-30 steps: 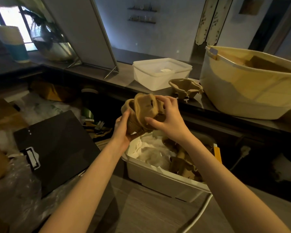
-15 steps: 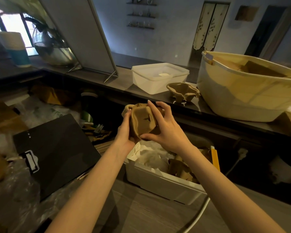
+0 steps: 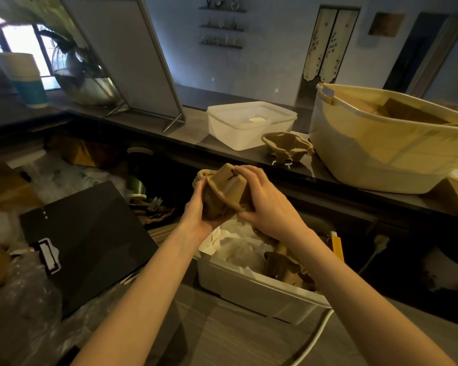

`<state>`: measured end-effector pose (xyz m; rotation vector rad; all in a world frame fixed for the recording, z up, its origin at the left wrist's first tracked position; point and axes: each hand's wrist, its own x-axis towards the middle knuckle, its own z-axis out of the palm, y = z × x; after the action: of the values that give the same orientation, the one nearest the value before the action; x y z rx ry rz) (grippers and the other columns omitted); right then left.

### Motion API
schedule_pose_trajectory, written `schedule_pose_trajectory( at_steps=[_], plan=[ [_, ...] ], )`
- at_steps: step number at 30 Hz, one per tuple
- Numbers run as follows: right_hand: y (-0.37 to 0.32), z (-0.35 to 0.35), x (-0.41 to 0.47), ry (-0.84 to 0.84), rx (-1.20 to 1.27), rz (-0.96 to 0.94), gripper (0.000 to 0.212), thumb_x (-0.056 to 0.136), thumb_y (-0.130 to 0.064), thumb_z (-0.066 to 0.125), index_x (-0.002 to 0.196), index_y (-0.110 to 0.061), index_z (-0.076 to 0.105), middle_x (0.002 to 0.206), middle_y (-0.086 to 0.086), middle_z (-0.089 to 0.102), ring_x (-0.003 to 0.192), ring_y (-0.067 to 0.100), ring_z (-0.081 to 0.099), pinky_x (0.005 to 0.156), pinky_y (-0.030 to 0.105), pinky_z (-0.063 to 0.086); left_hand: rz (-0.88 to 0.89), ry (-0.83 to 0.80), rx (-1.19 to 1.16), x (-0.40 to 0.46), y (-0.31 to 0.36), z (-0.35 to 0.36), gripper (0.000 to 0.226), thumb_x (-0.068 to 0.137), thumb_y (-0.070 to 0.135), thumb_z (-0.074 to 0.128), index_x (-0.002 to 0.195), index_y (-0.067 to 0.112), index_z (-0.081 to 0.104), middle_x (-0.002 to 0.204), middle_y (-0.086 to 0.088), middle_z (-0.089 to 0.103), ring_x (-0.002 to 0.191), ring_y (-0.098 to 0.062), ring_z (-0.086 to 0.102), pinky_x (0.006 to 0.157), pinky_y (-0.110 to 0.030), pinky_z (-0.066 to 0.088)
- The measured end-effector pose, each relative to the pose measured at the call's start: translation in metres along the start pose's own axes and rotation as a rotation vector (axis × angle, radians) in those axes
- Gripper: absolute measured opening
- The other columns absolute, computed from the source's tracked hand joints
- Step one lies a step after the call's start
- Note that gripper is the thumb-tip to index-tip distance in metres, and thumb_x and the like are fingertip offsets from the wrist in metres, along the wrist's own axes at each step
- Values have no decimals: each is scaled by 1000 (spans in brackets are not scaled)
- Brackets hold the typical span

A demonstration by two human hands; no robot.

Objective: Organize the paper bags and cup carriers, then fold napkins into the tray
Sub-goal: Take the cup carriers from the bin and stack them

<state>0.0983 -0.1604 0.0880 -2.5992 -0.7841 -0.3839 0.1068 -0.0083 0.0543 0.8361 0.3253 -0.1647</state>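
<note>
Cup carrier [image 3: 226, 192]: brown molded pulp, creased; fingers of L hand [image 3: 196, 210] & R hand [image 3: 269, 204] grip it.

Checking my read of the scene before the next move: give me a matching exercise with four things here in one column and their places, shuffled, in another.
Things:
1. cup carrier
2. second cup carrier
3. clear lidded box
4. white bin

Places:
A. on the counter, left of the second cup carrier
B. on the counter beside the cream tub
C. below the hands, holding white paper and more carriers
D. gripped by the left hand and right hand

Pairs: 1-D, 2-B, 3-A, 4-C
</note>
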Motion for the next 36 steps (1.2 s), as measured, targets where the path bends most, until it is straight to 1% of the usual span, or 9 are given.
schedule_pose_trajectory(
  at_steps=[5, 7, 10, 13, 16, 23, 28, 32, 36],
  plan=[
    [1, -17, 3, 284, 504, 219, 40, 93, -16, 52, 131, -18, 43, 117, -7, 50, 99, 2, 52, 84, 18, 49, 47, -95, 163, 0, 4, -6, 42, 84, 48, 54, 117, 22, 54, 120, -15, 58, 107, -30, 58, 69, -40, 54],
    [3, -24, 5, 369, 668, 301, 18, 98, -20, 44, 112, -17, 55, 100, -5, 59, 90, 5, 58, 81, 24, 53, 63, -112, 212, -1, 4, -8, 53, 82, 50, 54, 126, 21, 51, 122, -15, 59, 108, -29, 59, 70, -40, 54],
    [12, -27, 8, 268, 784, 438, 24, 99, -28, 40, 86, -18, 57, 96, 14, 63, 90, 23, 59, 86, 38, 50, 67, -170, 237, -3, 3, -9, 51, 82, 52, 50, 125, 24, 52, 123, -12, 58, 111, -29, 57, 81, -43, 52],
    [19, -25, 9, 69, 685, 537, 29, 99, -32, 39, 85, -12, 55, 91, 15, 61, 86, 27, 60, 79, 32, 50, 57, -259, 289, -5, 1, -9, 57, 73, 57, 50, 121, 27, 55, 125, -11, 57, 115, -29, 54, 88, -45, 50],
    [23, -23, 11, -32, 462, 571, 30, 100, -33, 37, 91, -12, 55, 85, 7, 59, 75, 18, 59, 67, 25, 50, 58, -262, 358, -10, 0, -6, 38, 87, 52, 42, 115, 30, 56, 120, -9, 59, 109, -26, 57, 83, -41, 51],
    [29, -18, 7, -90, -13, 487, 31, 101, -36, 28, 94, -16, 51, 76, -1, 53, 68, 12, 52, 59, 24, 41, 12, -323, 393, -15, -6, 1, 35, 87, 54, 38, 110, 32, 53, 111, -5, 59, 101, -22, 59, 72, -33, 54],
    [33, -10, -6, -138, -300, 423, 41, 101, -43, 23, 91, -17, 53, 73, -2, 53, 70, 16, 58, 68, 30, 49, -20, -361, 474, -13, -15, 10, 24, 92, 42, 42, 105, 25, 52, 101, -5, 59, 93, -19, 59, 74, -29, 52],
    [46, -23, -10, -259, -108, 475, 49, 98, -52, 22, 88, -18, 56, 77, -1, 59, 75, 16, 60, 79, 35, 51, 2, -340, 465, -11, -18, 11, 35, 88, 42, 49, 117, 23, 50, 108, -7, 57, 99, -21, 57, 77, -32, 50],
    [68, -30, -21, -106, 91, 599, 34, 100, -38, 34, 107, -15, 58, 91, 3, 62, 82, 16, 61, 79, 38, 53, 26, -282, 272, -5, -19, 11, 27, 87, 46, 49, 107, 28, 54, 116, -8, 57, 105, -22, 55, 82, -37, 49]
  ],
)
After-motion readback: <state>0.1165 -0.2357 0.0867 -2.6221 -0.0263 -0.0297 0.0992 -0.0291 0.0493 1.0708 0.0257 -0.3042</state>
